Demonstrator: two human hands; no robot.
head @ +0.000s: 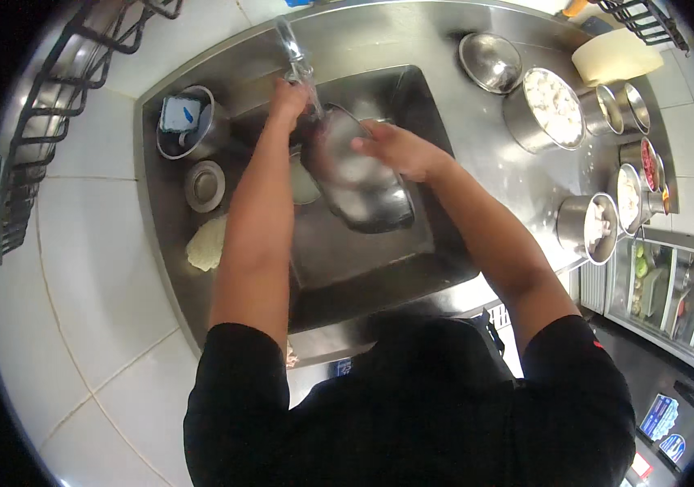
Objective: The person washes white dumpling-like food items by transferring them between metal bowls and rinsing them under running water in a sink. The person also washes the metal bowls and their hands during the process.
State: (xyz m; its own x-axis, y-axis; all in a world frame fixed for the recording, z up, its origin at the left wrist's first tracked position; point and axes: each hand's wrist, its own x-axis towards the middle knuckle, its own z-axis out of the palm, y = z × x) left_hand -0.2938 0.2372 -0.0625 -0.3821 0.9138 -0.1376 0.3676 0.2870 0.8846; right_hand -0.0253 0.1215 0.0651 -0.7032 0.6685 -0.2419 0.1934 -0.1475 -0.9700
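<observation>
My right hand (pixel 386 146) grips the upper right rim of a long metal pan (pixel 362 176), tilted above the basin of a steel sink (pixel 353 268). Water from the faucet (pixel 289 39) runs down onto the pan's upper end. My left hand (pixel 291 100) is at the faucet's stream, beside the pan's upper left; its fingers are partly hidden and blurred, so whether it holds anything is unclear. A round pale item (pixel 304 182) shows partly behind the pan in the basin.
Left of the basin stand a steel pot with a sponge (pixel 179 114), a sink strainer (pixel 205 186) and a pale cloth (pixel 207 245). On the right counter are a lid (pixel 490 63), a large pot of white pieces (pixel 551 106) and several smaller containers. A black wire rack (pixel 60 109) hangs upper left.
</observation>
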